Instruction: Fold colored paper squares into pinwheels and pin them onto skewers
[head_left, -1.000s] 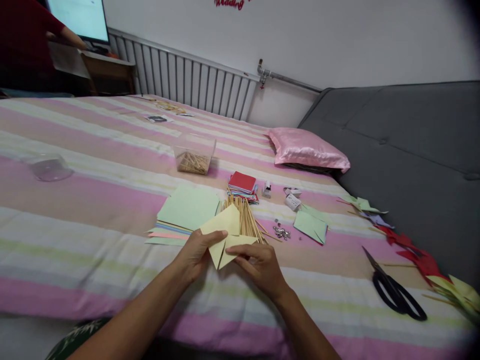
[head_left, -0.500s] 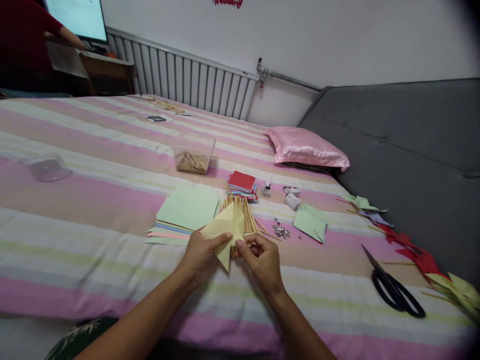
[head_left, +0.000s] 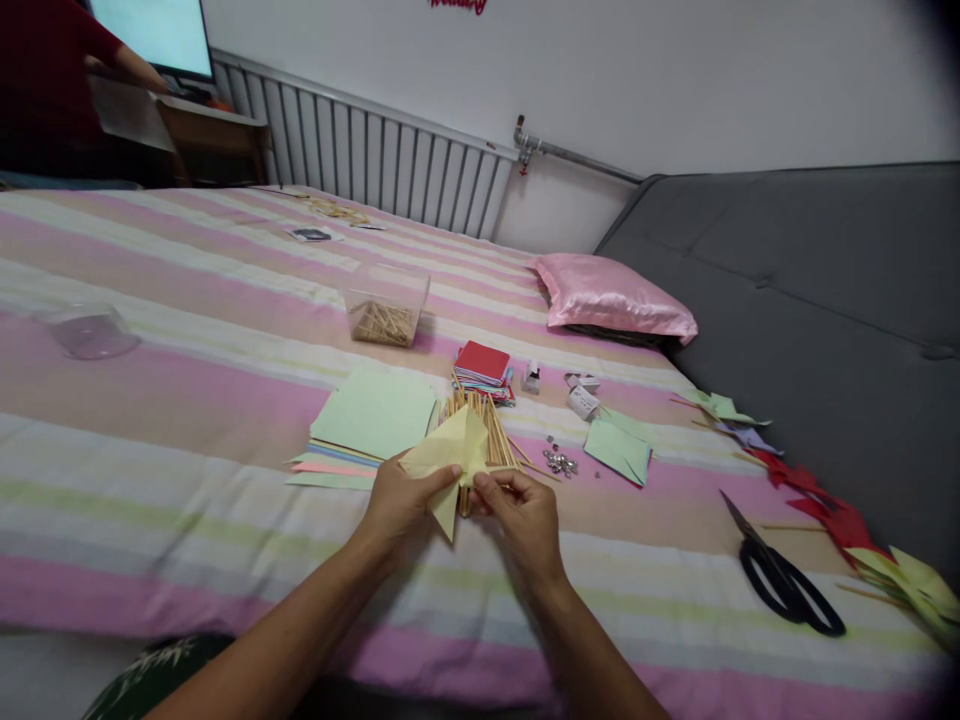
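A pale yellow paper pinwheel (head_left: 461, 440), its points folded, is between my hands above the striped bed. My left hand (head_left: 401, 505) grips it from the left, thumb flat on its front. At its right edge, the thumb and fingers of my right hand (head_left: 521, 510) are pinched together near the paper's middle; whatever is between them is too small to make out. Just behind the paper lies a bundle of wooden sticks (head_left: 499, 435). To the left is a stack of coloured paper squares (head_left: 375, 410). Small silvery pieces (head_left: 560, 462) lie in a heap right of my right hand.
Black-handled scissors (head_left: 787, 585) lie at right, near finished paper pinwheels (head_left: 832, 510) along the grey headboard (head_left: 810, 260). Further back are a clear box of sticks (head_left: 386, 305), red-topped cards (head_left: 484, 362), green squares (head_left: 619, 450) and a pink pillow (head_left: 611, 300). A person (head_left: 52, 70) is at far left.
My right thumb has shifted slightly away from the paper's middle. The pinwheel stays in my left hand, and the view has moved very slightly.
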